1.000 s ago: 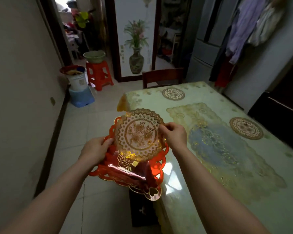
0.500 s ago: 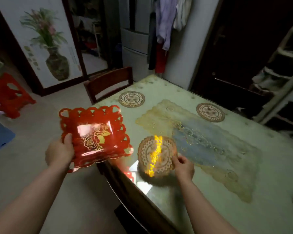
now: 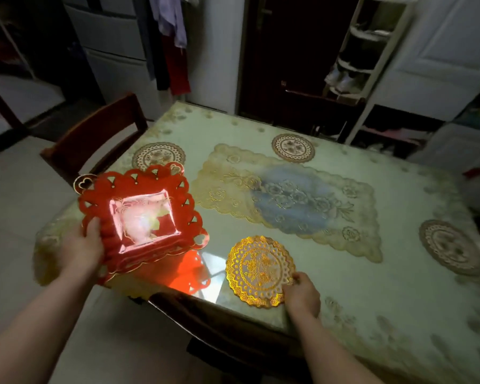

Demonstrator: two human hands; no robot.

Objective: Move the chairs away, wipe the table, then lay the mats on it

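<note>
- The right hand (image 3: 302, 296) lies on the table (image 3: 372, 300) near its front edge, and its fingers pinch the near right rim of a gold mat (image 3: 259, 271).
- The gold mat is round, so it has no long axis; it lies flat on the table, close to the front edge.
- The left hand (image 3: 81, 249) holds a red mat (image 3: 142, 217) by its near left corner, with the thumb on top; the other fingers are hidden under it.
- The red mat is about square, tilted, with the far edge higher. It hangs above the front left corner of the table, and one corner points to the chair (image 3: 94, 139).
- A big mat (image 3: 286, 200) lies in the middle of the table; its long axis runs from far left to near right.
- Three small round mats lie flat: one far left (image 3: 158, 156), one far (image 3: 293, 147), one at the right (image 3: 450, 246).
</note>
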